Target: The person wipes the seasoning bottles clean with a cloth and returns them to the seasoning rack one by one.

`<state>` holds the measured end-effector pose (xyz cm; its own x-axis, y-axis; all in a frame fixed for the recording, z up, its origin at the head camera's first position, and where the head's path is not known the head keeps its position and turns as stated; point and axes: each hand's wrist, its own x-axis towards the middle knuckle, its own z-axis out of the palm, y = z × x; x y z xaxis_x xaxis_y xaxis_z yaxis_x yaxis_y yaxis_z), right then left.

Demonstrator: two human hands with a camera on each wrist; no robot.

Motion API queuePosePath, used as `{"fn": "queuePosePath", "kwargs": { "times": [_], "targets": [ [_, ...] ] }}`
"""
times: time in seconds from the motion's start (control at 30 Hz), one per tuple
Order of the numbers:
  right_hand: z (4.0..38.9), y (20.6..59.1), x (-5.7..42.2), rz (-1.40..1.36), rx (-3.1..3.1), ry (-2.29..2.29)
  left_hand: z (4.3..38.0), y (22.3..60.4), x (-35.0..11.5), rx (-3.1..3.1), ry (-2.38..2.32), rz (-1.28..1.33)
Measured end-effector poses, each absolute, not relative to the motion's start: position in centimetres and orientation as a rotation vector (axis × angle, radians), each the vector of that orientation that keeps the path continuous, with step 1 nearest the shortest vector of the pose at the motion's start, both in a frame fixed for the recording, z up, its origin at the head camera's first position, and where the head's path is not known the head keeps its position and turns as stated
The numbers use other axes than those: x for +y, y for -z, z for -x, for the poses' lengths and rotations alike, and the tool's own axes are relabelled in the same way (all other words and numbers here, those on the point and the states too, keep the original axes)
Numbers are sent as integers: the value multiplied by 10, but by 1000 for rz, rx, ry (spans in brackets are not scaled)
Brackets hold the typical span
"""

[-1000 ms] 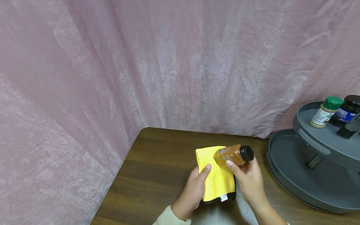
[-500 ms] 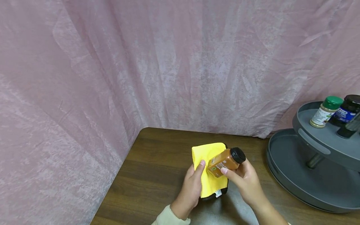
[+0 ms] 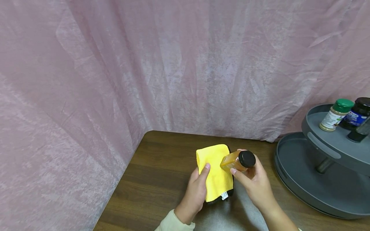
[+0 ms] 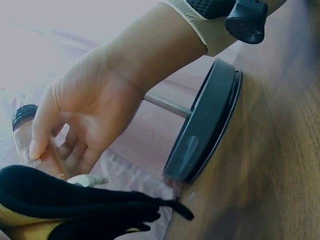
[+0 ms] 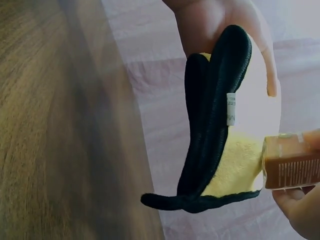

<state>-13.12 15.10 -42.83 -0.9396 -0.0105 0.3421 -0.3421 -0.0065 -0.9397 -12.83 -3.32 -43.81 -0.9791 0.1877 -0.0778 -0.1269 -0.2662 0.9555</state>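
Note:
My left hand (image 3: 196, 191) grips a folded yellow cloth (image 3: 215, 183) with black edging and a small white tag (image 5: 231, 109), its thumb lying on top. The fingers beneath the cloth are hidden in the head view. In my right hand (image 3: 255, 186) is a spice jar (image 3: 231, 161) with orange-brown contents and a black lid (image 3: 247, 158), held between thumb and fingers. The jar is tilted, lid toward the right, and its base is right at the cloth's face. A barcode label (image 5: 298, 171) shows on the jar in the right wrist view.
A two-tier grey turntable rack (image 3: 321, 148) stands at the right on the wooden table (image 3: 162, 173). Its upper tier carries a green-capped spice jar (image 3: 332, 119) and a dark jar with a blue label (image 3: 355, 117). A pink curtain (image 3: 185, 70) hangs behind the table.
The cloth and left hand have shifted slightly left and up. The jar moved left, then back right a little, and has turned so its printed front label faces less toward the head view.

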Motion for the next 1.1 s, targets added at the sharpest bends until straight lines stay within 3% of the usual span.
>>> {"fn": "queuePosePath", "kwargs": {
  "times": [0.6, 0.9, 1.1],
  "targets": [
    [128, 424, 144, -224, -1761, -2343, 127, 440, -32, 1750, -2243, -134],
    [124, 422, 150, -486, -1940, -2314, 130, 439, -36, 1753, -2292, -55],
    [127, 420, 155, -499, -1986, -2270, 132, 439, -37, 1747, -2343, 5]
  ]
}}
